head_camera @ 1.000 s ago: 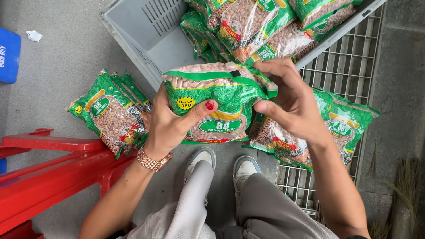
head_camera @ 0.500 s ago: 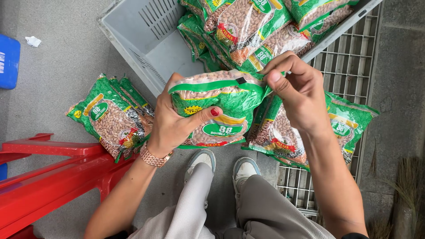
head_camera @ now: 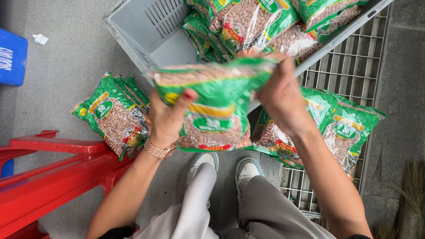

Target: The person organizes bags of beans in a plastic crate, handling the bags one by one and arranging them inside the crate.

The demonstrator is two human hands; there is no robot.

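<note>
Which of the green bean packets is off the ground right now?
The packet held up between the left hand and right hand. The rest lie in the grey crate or in piles on the floor.

The grey concrete floor (head_camera: 71, 62) carries a grey plastic crate (head_camera: 150, 31) of green bean packets, resting partly on a metal drain grate (head_camera: 349, 71). A stack of bean packets (head_camera: 117, 117) lies on the concrete at left; more packets (head_camera: 349, 128) lie on the grate. A red plastic stool (head_camera: 48, 172) stands nearby, and a scrap of white paper (head_camera: 40, 39) lies beyond.

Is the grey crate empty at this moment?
No, the grey crate holds several green packets of beans piled toward its right side.
</note>
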